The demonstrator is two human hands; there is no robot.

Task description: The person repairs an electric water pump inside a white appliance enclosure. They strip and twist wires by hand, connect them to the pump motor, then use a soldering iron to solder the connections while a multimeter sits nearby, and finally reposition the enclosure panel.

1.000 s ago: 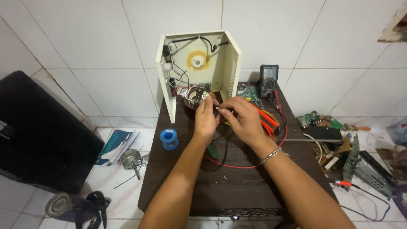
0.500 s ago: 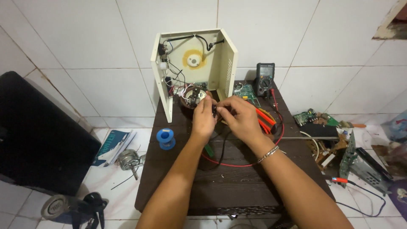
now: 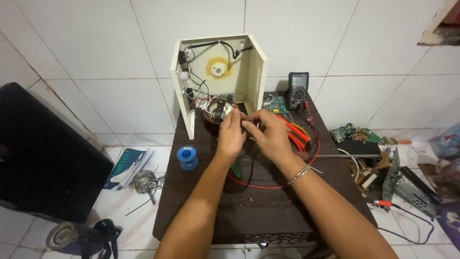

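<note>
Fingers of the left hand and right hand pinch together on a small dark part, too small to identify, held over the brown table just before the open cream case. It looks light, thin and probably delicate, best gripped at its ends with fingertips. One case, one multimeter, one blue spool, two hands.
</note>
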